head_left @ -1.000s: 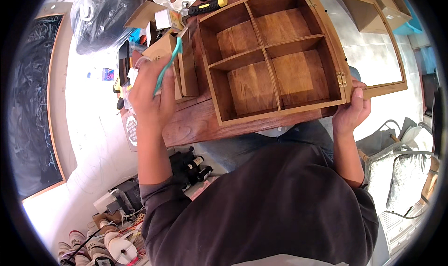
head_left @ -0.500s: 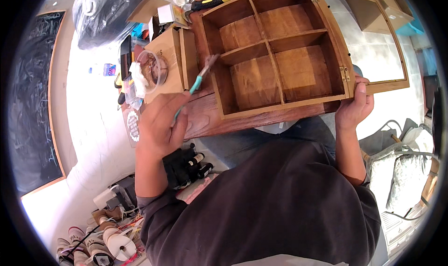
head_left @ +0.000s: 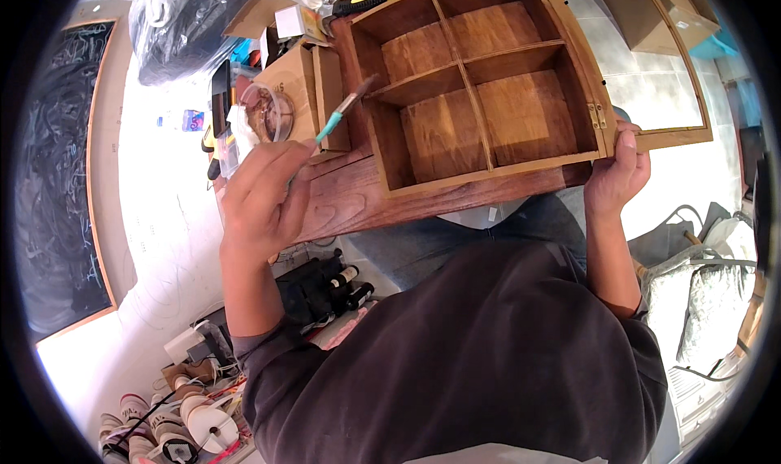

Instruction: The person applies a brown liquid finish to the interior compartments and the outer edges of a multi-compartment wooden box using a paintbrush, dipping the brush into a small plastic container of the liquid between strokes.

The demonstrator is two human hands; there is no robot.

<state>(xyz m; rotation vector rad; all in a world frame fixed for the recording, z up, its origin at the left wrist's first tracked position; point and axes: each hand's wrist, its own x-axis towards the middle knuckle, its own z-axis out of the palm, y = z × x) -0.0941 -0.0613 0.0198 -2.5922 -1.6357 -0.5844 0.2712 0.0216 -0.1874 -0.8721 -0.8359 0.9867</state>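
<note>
At the left, your left hand is closed around a teal-handled brush, its tip overlapping the left edge of the wooden cabinet in view, though you cannot tell whether they touch. Between the cardboard box and that cabinet you have only a narrow strip of table, with more bare wood toward the near edge. At the right, your right hand is clamped on the cabinet's lower right corner, where the open glazed door reaches out past the table.
</note>
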